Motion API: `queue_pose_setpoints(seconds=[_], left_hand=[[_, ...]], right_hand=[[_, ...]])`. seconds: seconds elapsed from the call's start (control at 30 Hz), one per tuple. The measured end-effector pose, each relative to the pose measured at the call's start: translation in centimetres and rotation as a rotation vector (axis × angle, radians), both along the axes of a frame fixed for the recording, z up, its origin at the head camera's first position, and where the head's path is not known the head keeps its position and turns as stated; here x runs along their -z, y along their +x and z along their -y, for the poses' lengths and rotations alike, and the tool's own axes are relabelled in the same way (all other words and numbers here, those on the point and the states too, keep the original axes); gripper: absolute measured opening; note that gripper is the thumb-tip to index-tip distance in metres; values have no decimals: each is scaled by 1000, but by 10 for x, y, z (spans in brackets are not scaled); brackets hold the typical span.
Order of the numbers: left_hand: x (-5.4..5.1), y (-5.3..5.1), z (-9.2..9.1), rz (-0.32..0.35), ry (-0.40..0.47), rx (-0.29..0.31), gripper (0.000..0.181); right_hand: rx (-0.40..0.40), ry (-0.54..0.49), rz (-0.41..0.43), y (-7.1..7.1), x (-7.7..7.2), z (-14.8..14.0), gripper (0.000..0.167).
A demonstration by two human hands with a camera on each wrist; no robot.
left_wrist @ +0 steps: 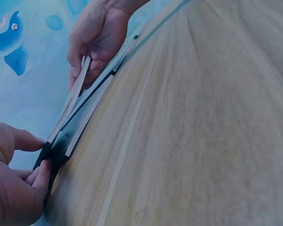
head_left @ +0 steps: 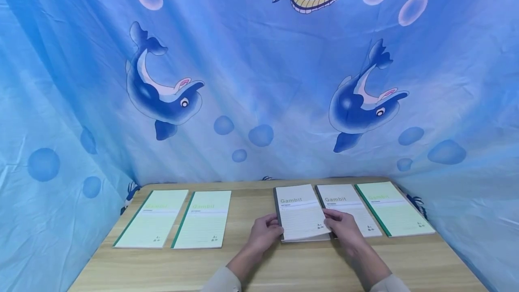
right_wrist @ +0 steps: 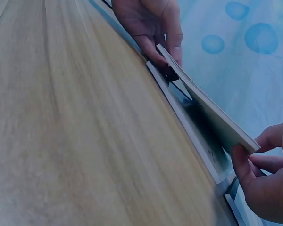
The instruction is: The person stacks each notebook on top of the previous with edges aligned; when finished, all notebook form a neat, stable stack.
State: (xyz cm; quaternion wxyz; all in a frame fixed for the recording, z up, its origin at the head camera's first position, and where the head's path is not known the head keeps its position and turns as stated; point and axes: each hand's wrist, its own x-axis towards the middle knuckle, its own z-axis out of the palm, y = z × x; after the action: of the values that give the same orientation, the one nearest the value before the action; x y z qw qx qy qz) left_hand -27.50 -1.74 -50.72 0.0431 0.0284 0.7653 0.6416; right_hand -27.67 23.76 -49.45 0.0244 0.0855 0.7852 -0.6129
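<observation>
A pale Gambit notebook with a dark spine (head_left: 300,211) is held slightly raised and tilted above a second notebook (head_left: 314,239), which lies mostly hidden beneath it. My left hand (head_left: 262,233) pinches the upper one at its spine side, thumb on top. At its lower right corner, my right hand (head_left: 346,231) pinches the page edge between thumb and fingers. The right wrist view shows a gap between the raised notebook (right_wrist: 217,117) and the lower one (right_wrist: 191,134). Just right of them lies another dark-spined notebook (head_left: 344,204), partly covered by my right hand.
Two green-spined notebooks lie at the left, one at the far left (head_left: 152,220) and one beside it (head_left: 202,220). A further green-spined notebook (head_left: 395,208) lies at the right end. The wooden table (head_left: 284,267) backs onto a blue curtain (head_left: 259,80) printed with dolphins.
</observation>
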Motion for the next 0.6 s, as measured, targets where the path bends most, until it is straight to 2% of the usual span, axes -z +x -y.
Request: queue_pose_setpoints(seconds=[0.37,0.6], left_hand=[[0,2,-4,-117,-125,-32,58],[5,6,-6,-159,-145,-44,57]], right_hand=[[9,128,-43,8,0,4,45],[33,234,-77,14,1,7,47]])
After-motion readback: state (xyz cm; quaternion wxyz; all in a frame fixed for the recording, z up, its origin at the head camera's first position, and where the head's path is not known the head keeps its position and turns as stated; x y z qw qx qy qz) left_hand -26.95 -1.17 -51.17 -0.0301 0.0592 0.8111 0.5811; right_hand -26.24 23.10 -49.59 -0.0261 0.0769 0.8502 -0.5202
